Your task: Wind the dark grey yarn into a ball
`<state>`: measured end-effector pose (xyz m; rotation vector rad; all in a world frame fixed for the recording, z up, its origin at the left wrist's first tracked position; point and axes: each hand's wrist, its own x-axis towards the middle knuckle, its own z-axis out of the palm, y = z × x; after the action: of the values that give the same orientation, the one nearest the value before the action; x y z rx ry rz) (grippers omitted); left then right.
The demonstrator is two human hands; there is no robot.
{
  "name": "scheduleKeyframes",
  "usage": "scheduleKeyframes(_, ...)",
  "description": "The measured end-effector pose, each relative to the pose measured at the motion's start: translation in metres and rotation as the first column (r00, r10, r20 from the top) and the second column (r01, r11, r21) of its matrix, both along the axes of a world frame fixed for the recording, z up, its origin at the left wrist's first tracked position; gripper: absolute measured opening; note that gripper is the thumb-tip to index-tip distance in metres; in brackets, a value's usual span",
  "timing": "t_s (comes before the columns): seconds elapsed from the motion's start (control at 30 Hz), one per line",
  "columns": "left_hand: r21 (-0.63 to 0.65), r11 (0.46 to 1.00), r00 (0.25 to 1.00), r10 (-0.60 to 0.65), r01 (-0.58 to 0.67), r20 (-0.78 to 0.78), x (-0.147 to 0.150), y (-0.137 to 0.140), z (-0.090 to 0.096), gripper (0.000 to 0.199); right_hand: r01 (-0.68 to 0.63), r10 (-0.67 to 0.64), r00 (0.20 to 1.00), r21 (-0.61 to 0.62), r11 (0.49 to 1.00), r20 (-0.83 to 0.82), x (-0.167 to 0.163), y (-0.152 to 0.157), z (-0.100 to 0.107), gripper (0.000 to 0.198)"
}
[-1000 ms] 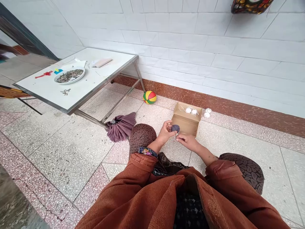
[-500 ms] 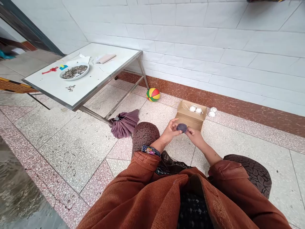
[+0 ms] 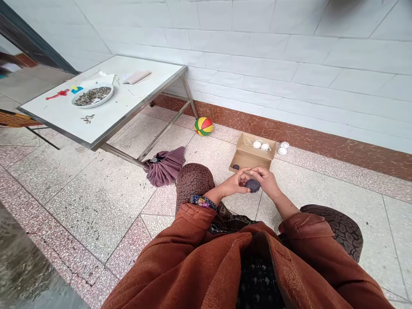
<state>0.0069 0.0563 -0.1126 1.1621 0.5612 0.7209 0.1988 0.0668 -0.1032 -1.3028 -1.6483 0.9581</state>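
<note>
The left hand (image 3: 236,184) pinches the dark yarn ball (image 3: 252,186) between its fingers, near the cardboard box (image 3: 252,159); whether the right hand (image 3: 268,182), beside the ball, pinches yarn cannot be determined.

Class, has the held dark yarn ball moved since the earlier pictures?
Yes: against the cardboard box, the dark yarn ball has shifted right and down in view, now below the box's near edge.

Yarn ball (image 3: 252,186) partly behind fingers (image 3: 256,174); dark shape (image 3: 349,4) at top edge, cropped, blurred
</note>
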Motion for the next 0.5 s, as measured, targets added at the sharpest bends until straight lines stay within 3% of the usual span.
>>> scheduleKeyframes(0.1,-0.139,0.986,0.989,0.107,-0.091,0.106,0.001,0.000,0.005,0.102,0.061,-0.061,0.998,-0.031,0.998,0.013,-0.006,-0.006,-0.013,0.036)
scheduleKeyframes(0.2,-0.204,0.954,0.957,0.250,-0.218,0.145,0.001,0.002,0.006,0.098,0.069,-0.065,0.989,-0.025,0.997,0.132,-0.007,-0.014,-0.020,0.032)
scheduleKeyframes(0.27,-0.169,0.929,0.933,0.348,-0.331,0.089,0.000,0.005,0.006,0.094,0.018,-0.011,0.977,-0.031,0.999,0.215,-0.006,-0.020,-0.019,0.028)
scheduleKeyframes(0.37,-0.030,0.860,0.858,0.506,-0.510,-0.090,-0.003,0.010,0.002,0.092,-0.217,0.225,0.942,-0.060,0.974,0.249,-0.005,-0.029,-0.008,0.028)
scheduleKeyframes(0.43,0.065,0.824,0.804,0.563,-0.562,-0.191,-0.004,0.013,0.000,0.091,-0.373,0.372,0.902,-0.040,0.927,0.218,-0.004,-0.034,0.004,0.028)
scheduleKeyframes(0.5,0.144,0.827,0.788,0.561,-0.543,-0.253,-0.004,0.013,-0.002,0.092,-0.421,0.414,0.895,0.008,0.907,0.169,-0.001,-0.034,0.017,0.026)
